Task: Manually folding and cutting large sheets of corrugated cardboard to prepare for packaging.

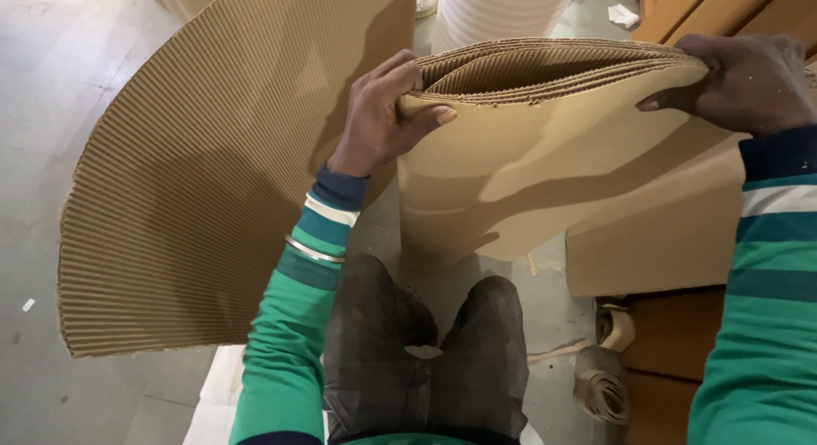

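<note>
The left hand [380, 115] is clenched on the left end of a bent stack of cardboard sheets [545, 147], thumb on the smooth front and fingers tucked into the ribbed opening at the top, while the right hand [742, 79] grips the right end the same way. The stack stands upright in front of the person's knees [425, 343], above the grey floor [77, 54]. A large ribbed cardboard sheet [204, 173] curves to the left, and small cardboard rolls [606, 392] lie at lower right

A grey concrete floor [51, 88] with paper scraps [624, 15], a white roll [502, 11] behind, brown boards [723, 11] stacked at right.
</note>
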